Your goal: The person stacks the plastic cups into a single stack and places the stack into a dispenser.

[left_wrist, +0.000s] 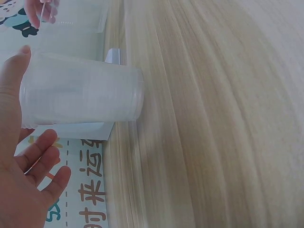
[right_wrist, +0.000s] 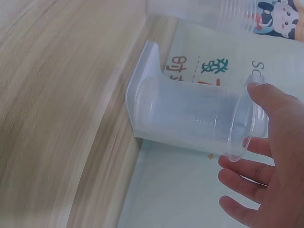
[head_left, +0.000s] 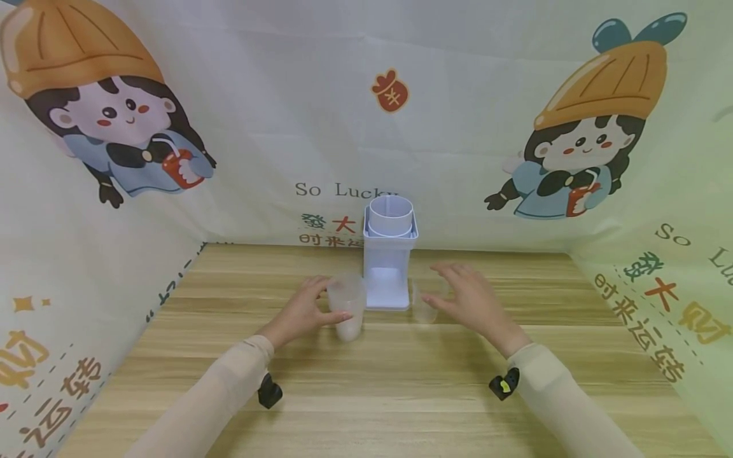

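Note:
My left hand (head_left: 302,313) holds a stack of translucent plastic cups (head_left: 347,305) between thumb and fingers. In the left wrist view the cup stack (left_wrist: 83,88) lies across the picture, its wide end at the hand and its other fingers (left_wrist: 40,166) loose. A clear plastic cup (head_left: 425,306) is pinched near its rim by my right hand (head_left: 471,299). In the right wrist view this cup (right_wrist: 190,114) is see-through, with the thumb on one side of the rim. Between the hands stands a white cup dispenser (head_left: 387,267) with a round tube (head_left: 391,224) on top.
The wood-patterned table (head_left: 366,394) reaches back to a printed cloth (head_left: 321,95) that hangs behind and at both sides. The dispenser stands near the table's back edge, close to the cloth. A black wrist device (head_left: 269,391) sits on each sleeve.

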